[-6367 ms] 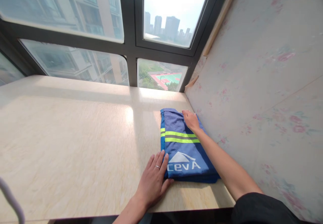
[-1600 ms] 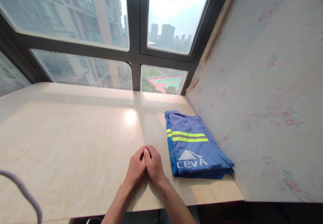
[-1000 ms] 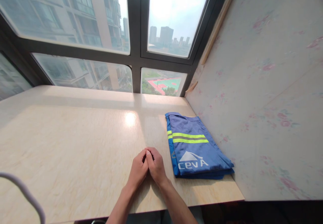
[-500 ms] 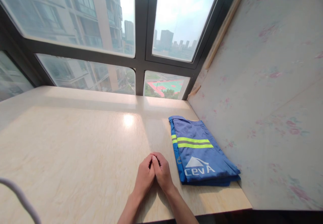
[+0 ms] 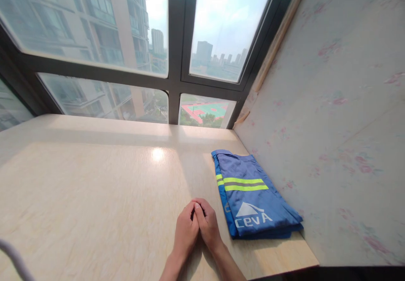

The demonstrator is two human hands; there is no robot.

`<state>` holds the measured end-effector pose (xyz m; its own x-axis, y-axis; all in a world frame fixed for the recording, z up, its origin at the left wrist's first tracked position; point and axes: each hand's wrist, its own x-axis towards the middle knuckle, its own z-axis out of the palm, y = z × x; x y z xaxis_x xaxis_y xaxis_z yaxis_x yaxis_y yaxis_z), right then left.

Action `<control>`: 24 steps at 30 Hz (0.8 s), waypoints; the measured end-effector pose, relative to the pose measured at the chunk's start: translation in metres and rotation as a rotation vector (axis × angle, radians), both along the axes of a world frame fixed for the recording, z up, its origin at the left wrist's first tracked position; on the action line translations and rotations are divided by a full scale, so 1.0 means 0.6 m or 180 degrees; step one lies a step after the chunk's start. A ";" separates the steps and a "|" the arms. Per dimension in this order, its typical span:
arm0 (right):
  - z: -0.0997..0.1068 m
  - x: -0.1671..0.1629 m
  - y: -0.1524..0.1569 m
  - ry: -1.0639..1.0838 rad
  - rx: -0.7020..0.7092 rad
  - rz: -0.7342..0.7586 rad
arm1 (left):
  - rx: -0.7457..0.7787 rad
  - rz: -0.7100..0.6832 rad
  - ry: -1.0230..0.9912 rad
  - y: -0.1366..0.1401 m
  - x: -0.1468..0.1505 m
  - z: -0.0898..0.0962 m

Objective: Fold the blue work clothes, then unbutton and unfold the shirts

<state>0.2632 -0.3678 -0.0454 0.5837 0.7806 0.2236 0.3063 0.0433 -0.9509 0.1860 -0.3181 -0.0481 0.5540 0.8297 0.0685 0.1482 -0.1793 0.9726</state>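
Observation:
My left hand (image 5: 186, 226) and my right hand (image 5: 207, 224) rest together near the front of the tabletop, fingertips meeting and thumbs side by side. The fingers of both are curled and closed, and no object shows in them; a small dark gap lies between the palms. Just to the right of my right hand, without touching it, lies a folded blue work garment (image 5: 253, 201). It has yellow-green and grey reflective stripes and white CEVA lettering with a peaked logo. Brighter blue cloth shows along its left side and bottom.
The pale marbled tabletop (image 5: 95, 196) runs back to a dark-framed window (image 5: 174, 61). A flower-patterned wall (image 5: 341, 125) bounds it on the right, close to the garment. A grey curved cable or tube (image 5: 14, 258) enters at the lower left. The front edge shows at lower right.
The view has tilted up slightly, so the scene sits a little lower. My hands stay joined and appear slightly further right, nearer the garment, which has not been moved.

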 end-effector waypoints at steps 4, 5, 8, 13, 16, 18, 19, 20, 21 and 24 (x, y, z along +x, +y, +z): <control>0.001 -0.001 0.001 0.0028 -0.0014 -0.0056 | -0.0027 0.0014 0.0009 0.001 0.001 0.002; 0.001 -0.001 0.001 0.0037 -0.0019 -0.0074 | -0.0035 0.0019 0.0007 0.001 0.001 0.002; 0.001 -0.001 0.002 0.0071 -0.0025 -0.0126 | -0.0064 0.0022 0.0003 0.002 0.001 0.004; 0.000 -0.001 0.002 0.0144 -0.0025 -0.0129 | -0.0097 0.0054 0.0036 0.001 0.001 0.004; 0.000 -0.002 0.001 0.0161 -0.0008 -0.0141 | -0.0067 0.0106 0.0043 0.001 0.001 0.005; 0.001 -0.002 0.001 0.0154 0.0012 -0.0152 | -0.0066 0.0124 0.0059 0.000 0.001 0.006; 0.003 -0.002 0.001 0.0152 0.0023 -0.0160 | -0.0073 0.0127 0.0067 0.000 0.001 0.007; 0.004 -0.003 0.001 0.0152 0.0034 -0.0172 | -0.0081 0.0130 0.0077 0.000 0.001 0.007; 0.006 -0.003 0.001 0.0153 0.0043 -0.0186 | -0.0086 0.0138 0.0087 0.000 0.002 0.008; 0.012 -0.004 0.002 0.0174 0.0053 -0.0190 | -0.0060 0.0184 0.0095 0.001 0.002 0.008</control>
<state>0.2610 -0.3667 -0.0380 0.6408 0.7405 0.2027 0.2564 0.0425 -0.9656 0.1873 -0.3174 -0.0431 0.5068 0.8613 0.0367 0.1867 -0.1513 0.9707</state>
